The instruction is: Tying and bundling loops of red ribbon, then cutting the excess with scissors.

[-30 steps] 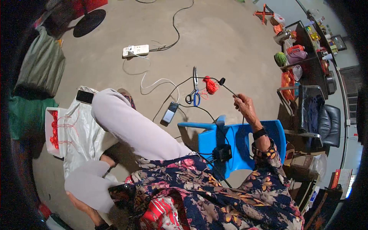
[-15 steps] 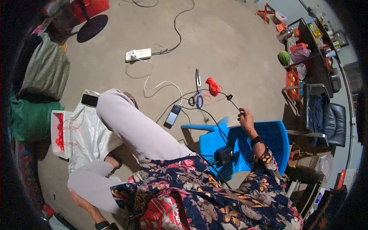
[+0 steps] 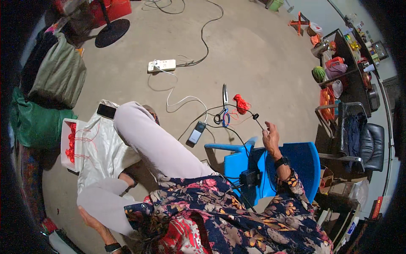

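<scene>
My right hand [image 3: 271, 138] is raised over the blue plastic chair [image 3: 311, 169], a thin black cable [image 3: 259, 124] caught at its thumb and fingers. A small dark lump sits on that cable just beyond the fingertips. Down at the lower left, my left hand [image 3: 91, 219] lies flat against the side of my bent knee, fingers stretched and partly hidden. Ahead on the floor are scissors [image 3: 225, 106] with blue and black handles, a bundle of red cord [image 3: 241, 104] and a grey handheld device [image 3: 196, 133] with a white cord. A black box [image 3: 249, 178] rests on the chair.
A white power strip [image 3: 161, 65] lies farther out on the floor. Left of me stand a white box [image 3: 67, 144] of red cord pieces, a phone [image 3: 106, 111] on white cloth and a green sack [image 3: 36, 122]. At right are a black armchair [image 3: 372, 146] and loaded shelves [image 3: 349, 76].
The whole view has shifted slightly, so the scene sits lower and further right. My right hand's fingers have spread a little at the cable. My left hand stays at the knee.
</scene>
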Demonstrator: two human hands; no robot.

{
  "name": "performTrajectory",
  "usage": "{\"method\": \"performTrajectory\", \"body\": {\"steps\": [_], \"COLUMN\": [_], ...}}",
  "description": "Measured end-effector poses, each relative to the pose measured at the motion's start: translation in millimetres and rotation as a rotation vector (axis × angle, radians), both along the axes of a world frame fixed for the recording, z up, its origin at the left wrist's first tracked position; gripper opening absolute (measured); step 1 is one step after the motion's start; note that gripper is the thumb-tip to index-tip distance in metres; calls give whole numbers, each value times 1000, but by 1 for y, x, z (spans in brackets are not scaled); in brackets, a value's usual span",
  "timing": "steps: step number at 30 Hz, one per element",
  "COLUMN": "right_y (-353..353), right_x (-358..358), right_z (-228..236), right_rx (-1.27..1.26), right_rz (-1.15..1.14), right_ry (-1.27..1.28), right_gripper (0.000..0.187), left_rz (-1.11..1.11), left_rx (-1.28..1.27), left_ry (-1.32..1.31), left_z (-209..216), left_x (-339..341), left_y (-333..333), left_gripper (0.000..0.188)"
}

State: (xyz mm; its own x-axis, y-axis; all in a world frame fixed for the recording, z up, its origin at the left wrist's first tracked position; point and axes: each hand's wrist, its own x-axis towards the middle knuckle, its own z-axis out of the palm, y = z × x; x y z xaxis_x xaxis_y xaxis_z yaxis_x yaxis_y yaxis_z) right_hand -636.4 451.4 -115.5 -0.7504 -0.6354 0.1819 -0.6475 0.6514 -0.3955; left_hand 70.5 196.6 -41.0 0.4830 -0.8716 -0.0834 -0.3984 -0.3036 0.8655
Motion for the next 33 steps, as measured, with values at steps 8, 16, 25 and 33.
{"method": "performTrajectory", "body": {"steps": [8, 16, 25, 33], "right_y": [-34, -51, -95, -97], "right_x": [-6, -7, 44, 101], "right_z": [29, 43, 24, -8], "right_rx": [-250, -398, -257, -67], "right_rz": [-67, -145, 136, 301], "right_ry": [-309, -647, -1060, -1197], "right_gripper": [32, 28, 17, 19], "left_rz": [39, 78, 68, 127], "left_rx": [10, -53, -121, 25], "left_ry": [52, -26, -470, -26], "left_z": [-23, -8, -14, 30], "left_x": [25, 5, 18, -35], "left_y": [-4, 13, 33, 45], "left_gripper": [58, 55, 52, 57]}}
